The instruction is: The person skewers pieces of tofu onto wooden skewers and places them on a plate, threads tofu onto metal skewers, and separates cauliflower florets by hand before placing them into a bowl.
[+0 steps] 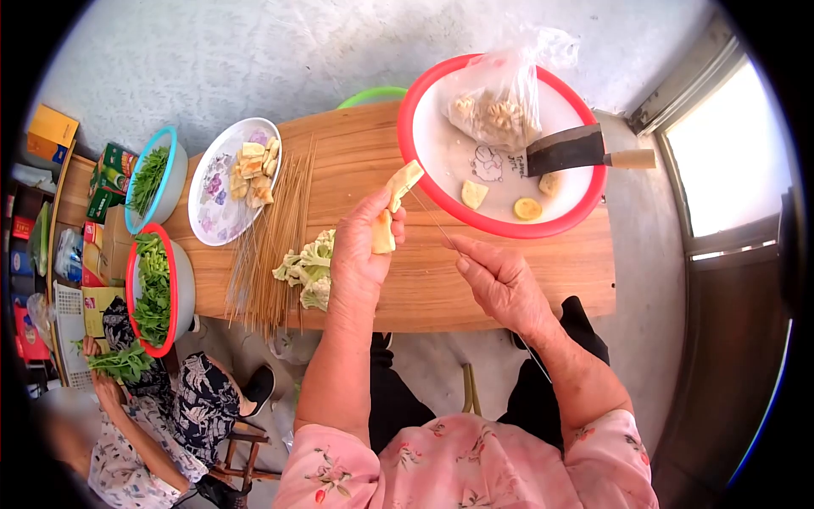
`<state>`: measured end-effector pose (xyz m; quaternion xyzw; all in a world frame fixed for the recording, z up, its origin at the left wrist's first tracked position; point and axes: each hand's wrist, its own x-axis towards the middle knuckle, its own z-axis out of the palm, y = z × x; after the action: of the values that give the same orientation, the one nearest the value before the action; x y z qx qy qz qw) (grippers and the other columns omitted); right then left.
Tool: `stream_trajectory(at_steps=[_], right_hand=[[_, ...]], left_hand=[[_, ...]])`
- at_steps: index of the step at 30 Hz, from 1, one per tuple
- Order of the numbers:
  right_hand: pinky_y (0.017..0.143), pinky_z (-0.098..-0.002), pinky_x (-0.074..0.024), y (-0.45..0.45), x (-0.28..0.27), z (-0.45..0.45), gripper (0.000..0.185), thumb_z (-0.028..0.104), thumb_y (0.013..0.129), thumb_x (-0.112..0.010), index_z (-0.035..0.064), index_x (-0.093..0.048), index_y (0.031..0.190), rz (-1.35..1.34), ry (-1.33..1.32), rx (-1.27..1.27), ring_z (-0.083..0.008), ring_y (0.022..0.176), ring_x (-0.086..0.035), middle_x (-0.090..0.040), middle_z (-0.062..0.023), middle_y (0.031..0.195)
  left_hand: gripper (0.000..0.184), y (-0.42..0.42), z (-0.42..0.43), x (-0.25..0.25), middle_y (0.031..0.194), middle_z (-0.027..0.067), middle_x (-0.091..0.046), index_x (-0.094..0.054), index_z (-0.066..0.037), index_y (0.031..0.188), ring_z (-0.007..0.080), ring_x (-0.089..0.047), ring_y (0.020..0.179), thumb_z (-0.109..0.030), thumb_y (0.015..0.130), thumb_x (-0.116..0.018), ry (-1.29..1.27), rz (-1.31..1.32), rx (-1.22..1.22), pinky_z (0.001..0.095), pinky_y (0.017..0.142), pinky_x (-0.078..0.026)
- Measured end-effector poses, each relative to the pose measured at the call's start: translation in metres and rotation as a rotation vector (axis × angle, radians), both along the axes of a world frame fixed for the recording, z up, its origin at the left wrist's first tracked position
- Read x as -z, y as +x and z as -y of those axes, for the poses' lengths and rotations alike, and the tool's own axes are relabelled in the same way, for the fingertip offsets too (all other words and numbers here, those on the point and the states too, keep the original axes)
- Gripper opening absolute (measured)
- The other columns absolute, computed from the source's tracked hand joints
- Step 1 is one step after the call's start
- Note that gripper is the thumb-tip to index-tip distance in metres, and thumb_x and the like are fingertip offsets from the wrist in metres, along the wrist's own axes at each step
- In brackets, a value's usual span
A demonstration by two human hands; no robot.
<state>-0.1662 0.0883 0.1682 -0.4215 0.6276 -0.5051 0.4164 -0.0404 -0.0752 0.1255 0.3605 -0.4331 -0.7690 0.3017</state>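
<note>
My left hand [354, 242] is closed around pale yellow food pieces [404, 182], one poking up past the fingers and another lower down by the palm. What food they are I cannot tell. My right hand [500, 280] pinches a thin skewer [435, 222], whose tip end reaches up to the upper piece; its other end shows below the right wrist. Left of my left hand lies a cauliflower [309, 267], beside a spread of many thin skewers [275, 246]. The red-rimmed basin [500, 224] stands just beyond my right hand.
In the basin are a bagged pale food [496, 114], several cut pieces [475, 194] and a cleaver [564, 151], its handle over the rim. A floral plate [210, 191] holds chunks. Two bowls of greens [153, 288] stand left, where a seated person [144, 433] holds leafy stems.
</note>
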Motion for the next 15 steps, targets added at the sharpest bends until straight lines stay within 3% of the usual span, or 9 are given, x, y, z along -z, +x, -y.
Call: stream_trajectory(at_steps=[4,7,9,10,15], right_hand=[[0.056,-0.0215,-0.0392,-0.001,0.001,-0.001,0.029,0.010,0.090,-0.049,-0.0005,-0.055,0.117,-0.042,-0.048,-0.015,-0.0058,0.059,-0.041,-0.047,-0.0010,0.064],[0.054,-0.0216,-0.0381,-0.003,0.002,-0.001,0.029,0.010,0.090,-0.049,0.0001,-0.055,0.117,0.035,0.040,-0.016,-0.0053,0.057,-0.039,-0.046,-0.0002,0.063],[0.054,-0.0218,-0.0383,-0.003,0.000,-0.001,0.029,0.010,0.090,-0.049,0.0001,-0.055,0.117,0.050,0.052,-0.018,-0.0053,0.056,-0.039,-0.046,-0.0003,0.064],[0.054,-0.0220,-0.0384,-0.003,0.000,-0.001,0.029,0.010,0.090,-0.050,0.0001,-0.055,0.117,0.064,0.062,-0.020,-0.0054,0.056,-0.039,-0.047,-0.0004,0.064],[0.054,-0.0230,-0.0392,-0.002,0.002,-0.002,0.028,0.010,0.090,-0.050,-0.0003,-0.056,0.116,0.042,0.058,-0.009,-0.0064,0.057,-0.041,-0.049,-0.0015,0.065]], left_hand=[[0.009,0.005,0.006,0.008,0.063,0.0032,-0.050,-0.051,-0.002,0.081,0.0125,-0.048,0.050,-0.010,0.086,-0.051,-0.242,0.043,0.063,0.0271,0.047,-0.042],[0.008,0.003,0.005,0.002,0.064,0.0041,-0.054,-0.054,-0.003,0.082,0.0124,-0.051,0.051,-0.011,0.084,-0.056,-0.088,-0.067,0.051,0.0266,0.048,-0.043],[0.013,0.002,0.001,-0.014,0.068,0.0047,-0.058,-0.059,-0.004,0.091,0.0114,-0.053,0.053,-0.013,0.082,-0.061,0.237,-0.050,-0.098,0.0263,0.048,-0.045],[0.013,0.002,0.000,-0.016,0.068,0.0047,-0.058,-0.059,-0.004,0.091,0.0114,-0.053,0.053,-0.013,0.082,-0.061,0.238,-0.049,-0.099,0.0263,0.048,-0.045],[0.030,0.003,-0.003,-0.022,0.078,0.0066,-0.063,-0.061,0.000,0.105,0.0104,-0.057,0.060,-0.013,0.079,-0.066,-0.028,0.079,-0.057,0.0211,0.050,-0.046]])
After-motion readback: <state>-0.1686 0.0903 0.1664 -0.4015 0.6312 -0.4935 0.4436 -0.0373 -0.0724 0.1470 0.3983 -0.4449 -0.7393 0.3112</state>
